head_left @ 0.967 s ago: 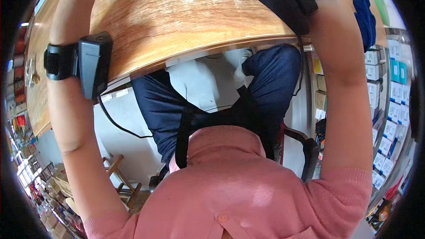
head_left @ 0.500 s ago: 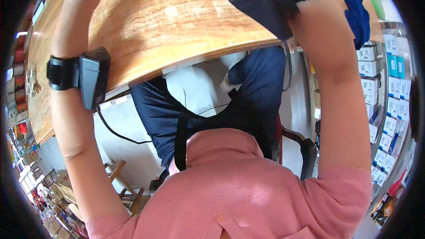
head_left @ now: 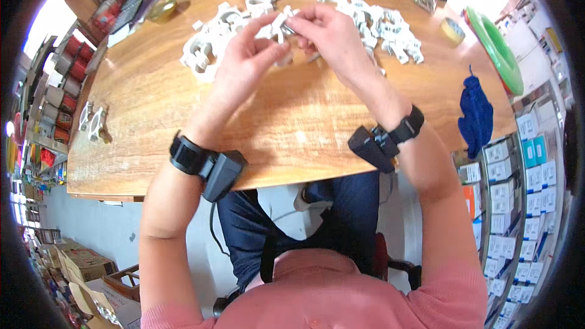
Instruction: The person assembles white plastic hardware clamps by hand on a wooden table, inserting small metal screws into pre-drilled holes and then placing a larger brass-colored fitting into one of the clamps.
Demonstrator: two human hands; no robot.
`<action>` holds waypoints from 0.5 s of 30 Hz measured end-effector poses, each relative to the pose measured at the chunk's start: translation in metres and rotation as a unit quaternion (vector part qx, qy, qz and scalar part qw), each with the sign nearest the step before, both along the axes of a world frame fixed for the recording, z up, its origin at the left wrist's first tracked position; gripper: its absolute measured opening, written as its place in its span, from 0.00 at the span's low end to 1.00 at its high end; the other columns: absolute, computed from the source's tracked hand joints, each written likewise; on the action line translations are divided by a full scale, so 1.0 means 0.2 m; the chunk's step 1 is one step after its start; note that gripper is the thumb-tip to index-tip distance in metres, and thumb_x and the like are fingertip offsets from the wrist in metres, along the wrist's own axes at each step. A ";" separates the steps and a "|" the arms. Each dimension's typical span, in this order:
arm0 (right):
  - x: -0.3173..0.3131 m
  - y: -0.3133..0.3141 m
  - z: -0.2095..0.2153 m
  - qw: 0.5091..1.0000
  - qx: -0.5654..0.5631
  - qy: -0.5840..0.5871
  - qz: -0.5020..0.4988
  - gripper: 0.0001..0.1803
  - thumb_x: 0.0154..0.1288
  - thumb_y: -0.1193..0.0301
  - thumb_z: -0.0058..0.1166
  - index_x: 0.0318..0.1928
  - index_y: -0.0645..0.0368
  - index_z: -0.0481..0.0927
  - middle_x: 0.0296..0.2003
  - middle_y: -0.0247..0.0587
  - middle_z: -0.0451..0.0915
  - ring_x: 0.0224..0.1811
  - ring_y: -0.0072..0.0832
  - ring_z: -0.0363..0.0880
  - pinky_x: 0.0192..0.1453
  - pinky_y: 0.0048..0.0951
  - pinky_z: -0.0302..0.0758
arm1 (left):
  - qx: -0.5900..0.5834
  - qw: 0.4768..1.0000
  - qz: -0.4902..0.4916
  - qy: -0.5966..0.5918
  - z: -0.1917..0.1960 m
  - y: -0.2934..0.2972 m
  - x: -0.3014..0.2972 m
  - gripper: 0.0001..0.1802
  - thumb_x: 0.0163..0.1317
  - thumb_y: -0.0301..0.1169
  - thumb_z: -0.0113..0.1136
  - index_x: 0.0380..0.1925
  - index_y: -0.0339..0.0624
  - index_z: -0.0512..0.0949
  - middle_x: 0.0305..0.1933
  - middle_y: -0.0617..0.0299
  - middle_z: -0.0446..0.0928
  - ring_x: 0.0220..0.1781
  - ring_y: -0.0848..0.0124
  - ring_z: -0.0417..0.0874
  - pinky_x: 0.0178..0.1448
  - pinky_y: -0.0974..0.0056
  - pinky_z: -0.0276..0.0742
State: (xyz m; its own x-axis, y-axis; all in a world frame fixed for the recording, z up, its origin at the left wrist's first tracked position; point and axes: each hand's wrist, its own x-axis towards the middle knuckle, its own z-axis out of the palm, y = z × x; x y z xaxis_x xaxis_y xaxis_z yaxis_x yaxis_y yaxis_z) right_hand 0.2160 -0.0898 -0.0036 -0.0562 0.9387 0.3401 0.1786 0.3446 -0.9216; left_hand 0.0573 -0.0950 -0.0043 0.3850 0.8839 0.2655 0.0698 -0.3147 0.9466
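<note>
Head view: the right hand [head_left: 334,38] appears to pinch a small white part [head_left: 281,24] between thumb and forefinger, while the left hand [head_left: 242,64] meets it from the other side, forefinger reaching to the part and thumb standing lower and apart; whether the left hand truly grips it cannot be told, as the fingertips are small and slightly blurred. The part is held over the bench [head_left: 292,125], between the left pile [head_left: 204,49] and the right pile [head_left: 385,27] of similar white pieces. For good handling, it would seem best to keep the right pinch firm and close to the tips, bring the left thumb in against the part to steady it, and let the fingers rather than the arms do the turning. Holding it low over the wood should make a slip harmless, and keeping it clear of both piles should stop it getting mixed in. As for pose, both forearms slant inward and forward from the lower corners, elbows bent and set wide, wrists bearing black units, so that the hands meet almost tip to tip. The right hand shows its back; the left is curled open toward it.
</note>
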 end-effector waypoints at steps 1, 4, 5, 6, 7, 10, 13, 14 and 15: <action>0.00 -0.01 0.01 0.999 0.007 0.030 -0.021 0.19 0.59 0.60 0.49 0.26 0.65 0.77 0.17 0.35 0.75 0.21 0.17 0.72 0.25 0.20 0.69 | -0.002 1.000 -0.008 -0.030 0.01 -0.01 0.01 0.26 0.55 0.26 0.55 0.54 0.35 0.61 0.26 0.61 0.76 0.29 0.78 0.74 0.33 0.75 0.67; 0.01 -0.01 0.03 0.998 -0.063 0.013 0.014 0.15 0.57 0.64 0.52 0.28 0.67 0.77 0.19 0.36 0.76 0.22 0.18 0.73 0.27 0.19 0.69 | -0.001 0.998 -0.030 -0.056 0.01 0.00 0.01 0.27 0.56 0.26 0.54 0.55 0.37 0.59 0.24 0.63 0.74 0.29 0.79 0.74 0.34 0.75 0.67; 0.02 0.00 0.03 0.998 -0.053 0.011 0.017 0.15 0.57 0.64 0.52 0.28 0.67 0.77 0.19 0.36 0.76 0.22 0.18 0.73 0.27 0.19 0.69 | -0.005 0.998 -0.038 -0.055 -0.01 0.01 0.01 0.27 0.56 0.26 0.54 0.56 0.37 0.59 0.24 0.64 0.74 0.28 0.79 0.73 0.33 0.75 0.67; 0.02 0.01 0.03 0.999 -0.026 -0.015 0.015 0.14 0.57 0.65 0.53 0.29 0.67 0.77 0.21 0.37 0.77 0.23 0.19 0.73 0.28 0.19 0.69 | -0.009 0.997 -0.046 -0.054 -0.02 0.03 0.01 0.27 0.56 0.26 0.54 0.56 0.38 0.59 0.24 0.64 0.74 0.28 0.80 0.73 0.33 0.75 0.66; 0.02 0.02 0.02 0.999 -0.001 -0.039 0.012 0.14 0.56 0.65 0.53 0.30 0.68 0.77 0.23 0.38 0.77 0.24 0.19 0.73 0.29 0.20 0.69 | -0.013 0.999 -0.017 -0.049 0.01 0.01 0.03 0.26 0.56 0.27 0.55 0.55 0.38 0.59 0.24 0.65 0.73 0.26 0.81 0.70 0.31 0.75 0.65; 0.00 0.01 0.00 0.997 0.068 -0.001 -0.034 0.14 0.56 0.66 0.53 0.30 0.67 0.78 0.26 0.39 0.78 0.26 0.20 0.74 0.30 0.22 0.69 | -0.019 0.998 -0.002 -0.060 -0.02 0.02 0.04 0.24 0.56 0.28 0.55 0.52 0.38 0.60 0.23 0.66 0.72 0.26 0.81 0.70 0.31 0.76 0.64; 0.00 0.01 0.02 0.998 0.051 0.019 -0.030 0.14 0.57 0.66 0.51 0.33 0.67 0.78 0.27 0.38 0.78 0.28 0.21 0.74 0.34 0.21 0.69 | -0.007 0.996 -0.004 -0.085 -0.05 0.02 0.04 0.22 0.57 0.28 0.54 0.50 0.40 0.60 0.25 0.66 0.73 0.27 0.82 0.71 0.28 0.78 0.61; 0.01 0.01 0.02 0.998 0.039 0.028 -0.029 0.14 0.58 0.67 0.51 0.35 0.67 0.78 0.28 0.38 0.79 0.29 0.21 0.74 0.35 0.20 0.69 | -0.002 0.996 -0.005 -0.092 -0.06 0.03 0.04 0.22 0.57 0.28 0.54 0.51 0.41 0.60 0.26 0.66 0.73 0.28 0.83 0.71 0.25 0.79 0.58; 0.01 0.01 0.03 0.999 -0.001 0.036 -0.002 0.14 0.59 0.67 0.50 0.37 0.66 0.78 0.28 0.39 0.79 0.31 0.21 0.74 0.37 0.20 0.69 | -0.002 0.995 -0.007 -0.100 -0.05 0.04 0.04 0.22 0.57 0.27 0.54 0.51 0.40 0.60 0.26 0.65 0.73 0.28 0.82 0.72 0.25 0.79 0.58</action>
